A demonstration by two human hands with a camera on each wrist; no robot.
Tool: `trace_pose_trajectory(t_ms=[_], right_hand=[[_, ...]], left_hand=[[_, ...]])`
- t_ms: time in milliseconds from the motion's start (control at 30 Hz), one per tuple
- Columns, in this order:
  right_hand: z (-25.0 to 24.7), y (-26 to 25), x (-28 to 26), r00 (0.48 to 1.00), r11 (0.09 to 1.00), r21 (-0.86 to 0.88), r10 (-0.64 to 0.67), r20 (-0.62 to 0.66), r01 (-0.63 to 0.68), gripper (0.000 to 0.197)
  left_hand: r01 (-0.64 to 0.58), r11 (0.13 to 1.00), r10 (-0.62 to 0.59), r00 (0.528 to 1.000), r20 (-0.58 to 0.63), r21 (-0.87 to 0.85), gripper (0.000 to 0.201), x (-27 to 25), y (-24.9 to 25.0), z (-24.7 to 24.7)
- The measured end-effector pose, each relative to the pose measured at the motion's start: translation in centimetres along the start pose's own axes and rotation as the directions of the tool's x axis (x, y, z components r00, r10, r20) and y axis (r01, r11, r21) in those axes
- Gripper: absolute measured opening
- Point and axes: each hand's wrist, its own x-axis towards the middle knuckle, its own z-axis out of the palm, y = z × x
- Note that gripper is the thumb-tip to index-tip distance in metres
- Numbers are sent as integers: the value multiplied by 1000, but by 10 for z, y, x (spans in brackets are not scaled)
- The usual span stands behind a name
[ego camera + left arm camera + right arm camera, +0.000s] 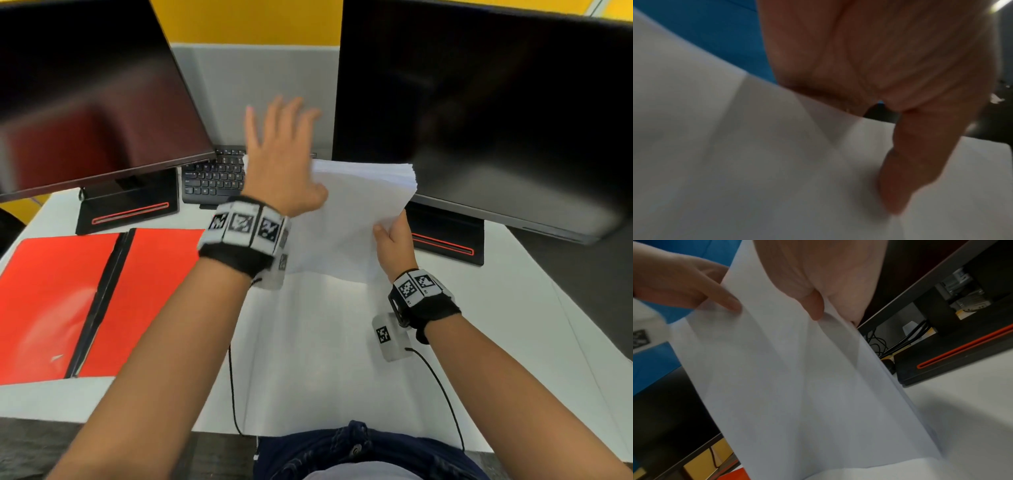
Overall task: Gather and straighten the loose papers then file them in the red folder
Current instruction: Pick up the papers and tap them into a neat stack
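A stack of white papers (356,212) stands tilted above the white desk (325,359), between the two monitors. My right hand (394,240) grips its lower right edge, thumb on the front sheet. In the right wrist view that hand (818,272) pinches the papers (797,386). My left hand (281,154) is at the stack's left edge with fingers straight and spread. The left wrist view shows its thumb (910,162) lying on the papers (756,162). The red folder (51,291) lies open flat on the desk at the left.
Two dark monitors, one on the left (85,85) and one on the right (479,102), hang over the desk on black stands. A black keyboard (212,178) sits behind the papers. The right stand's base (445,243) is close to my right hand.
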Motion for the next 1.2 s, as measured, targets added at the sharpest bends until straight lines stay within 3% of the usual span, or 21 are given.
trace_pose_trajectory(t_ms=[33, 100, 200, 300, 400, 500, 567, 600, 700, 767, 867, 967, 1033, 1100, 1200], right_hand=[[0, 1, 0, 1000, 1000, 0, 4, 1, -4, 46], [-1, 1, -1, 1000, 1000, 3, 10, 0, -10, 46], [-3, -1, -5, 1000, 1000, -10, 6, -26, -6, 40], [-12, 10, -6, 994, 997, 24, 76, -84, -74, 50], [-31, 25, -1, 936, 938, 177, 325, -137, -300, 80], [-54, 30, 8, 903, 821, 407, 429, 24, -401, 86], [-68, 26, 14, 905, 801, 422, 393, 163, -424, 93], [-74, 22, 17, 912, 819, 400, 362, 194, -411, 84], [-90, 11, 26, 954, 929, 221, 298, 33, -298, 38], [-99, 12, 30, 974, 980, 55, 194, -113, -189, 30], [-98, 17, 20, 979, 990, -90, 92, -183, -110, 23], [-91, 25, 0, 982, 978, -180, 73, -172, -105, 27], [-84, 30, -11, 986, 970, -210, 97, -132, -124, 36], [-78, 30, -19, 981, 976, -120, 171, -88, -181, 48], [-72, 20, -27, 974, 969, 147, 212, -76, -200, 60]], left_hand=[[-80, 995, 71, 988, 137, 57, 88, 10, 10, -4], [-164, 985, 131, 917, 377, 58, 72, 26, 25, -6], [-225, 970, 154, 855, 496, 88, 34, 33, 38, -6], [-189, 980, 139, 876, 462, 64, 23, 29, 34, -8], [21, 986, 49, 911, 410, -164, 21, 25, 12, -17], [252, 803, -20, 917, 399, -539, 22, 16, -13, -15], [355, 637, -70, 911, 407, -685, 22, 8, -22, -2], [383, 570, -87, 908, 410, -727, 22, 3, -23, 6], [471, 408, -189, 881, 433, -782, 29, -11, -23, 38], [498, 321, -256, 864, 433, -806, 32, -24, -17, 61], [504, 174, -360, 832, 422, -846, 31, -44, -10, 93], [549, 95, -426, 777, 464, -830, 31, -63, -9, 117], [571, 117, -440, 763, 473, -813, 34, -72, -13, 124], [581, 136, -443, 760, 476, -802, 44, -77, -15, 124], [538, 81, -434, 777, 456, -839, 62, -76, -16, 115]])
